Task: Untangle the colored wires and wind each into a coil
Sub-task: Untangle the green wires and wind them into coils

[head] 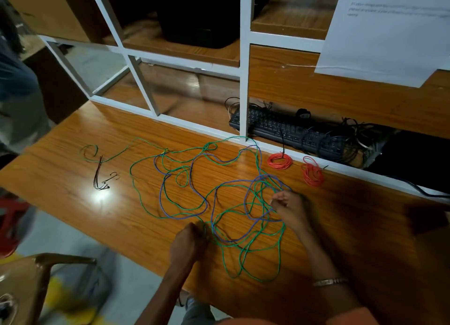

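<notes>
A long green wire and a blue wire lie in crossing, tangled loops over the middle of the wooden table. My left hand is curled near the front edge and grips strands of the tangle. Further back to the right, my right hand pinches wire where green and blue loops bunch together. Two red wire coils sit wound by the white frame: one red coil and a second red coil to its right.
A bundle of thin black ties lies at the table's left. Behind the white frame sit a black keyboard and dark cables. A paper sheet hangs top right. A brown chair stands at lower left.
</notes>
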